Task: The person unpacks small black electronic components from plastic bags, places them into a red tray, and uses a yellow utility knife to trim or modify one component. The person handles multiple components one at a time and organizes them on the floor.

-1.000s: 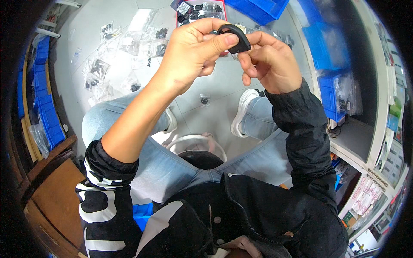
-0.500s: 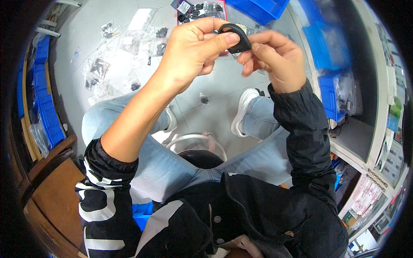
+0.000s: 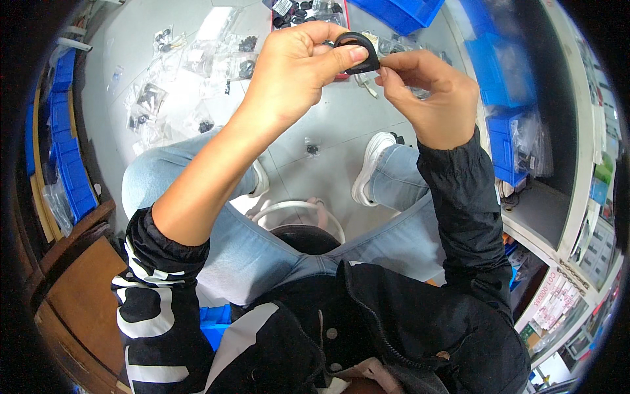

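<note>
Though obscured, apparently rounded black piece [image 3: 369, 64]

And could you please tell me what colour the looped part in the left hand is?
The looped part is black, showing best in the head view.

We see a black piece [image 3: 372, 61] that looks like hard, smooth plastic with a little shine. The bags [image 3: 197, 58] are thin, see-through plastic, crinkly and glossy. The floor [image 3: 341, 125] looks like smooth tile. We see blue bins [image 3: 401, 12] made of smooth plastic too. The jeans [image 3: 239, 256] are cloth, the jacket [image 3: 420, 308] is dull cloth, and the brown board [image 3: 82, 295] looks like wood.
</note>
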`<state>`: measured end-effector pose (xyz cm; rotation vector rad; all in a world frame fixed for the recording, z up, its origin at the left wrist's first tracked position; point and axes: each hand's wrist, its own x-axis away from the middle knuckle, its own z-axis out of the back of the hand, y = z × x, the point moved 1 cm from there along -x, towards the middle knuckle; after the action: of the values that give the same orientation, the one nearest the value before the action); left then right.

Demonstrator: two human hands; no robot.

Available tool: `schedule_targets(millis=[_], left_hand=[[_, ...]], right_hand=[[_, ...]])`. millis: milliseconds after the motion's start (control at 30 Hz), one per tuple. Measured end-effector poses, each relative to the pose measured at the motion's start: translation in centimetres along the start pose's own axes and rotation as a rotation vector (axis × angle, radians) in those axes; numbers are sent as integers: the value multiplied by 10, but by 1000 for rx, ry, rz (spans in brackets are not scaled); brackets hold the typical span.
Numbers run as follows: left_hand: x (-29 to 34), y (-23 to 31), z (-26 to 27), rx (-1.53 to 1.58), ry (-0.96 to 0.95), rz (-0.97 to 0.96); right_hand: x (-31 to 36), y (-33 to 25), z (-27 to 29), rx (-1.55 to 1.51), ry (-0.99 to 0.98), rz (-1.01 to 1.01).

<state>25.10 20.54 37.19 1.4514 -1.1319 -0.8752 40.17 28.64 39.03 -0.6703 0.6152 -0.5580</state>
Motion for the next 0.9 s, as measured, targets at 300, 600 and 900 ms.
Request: schedule_targets(millis=[300,600,900], left_hand=[[2,-8,-1,-356,51,-152],[2,-10,-2,-389,-11,-143],[0,6,8,269,-173,240]], right_hand=[[-2,-2,0,150,-48,112],[-4,5,2,216,-158,132],[-10,13,15,-104,-165,-137]])
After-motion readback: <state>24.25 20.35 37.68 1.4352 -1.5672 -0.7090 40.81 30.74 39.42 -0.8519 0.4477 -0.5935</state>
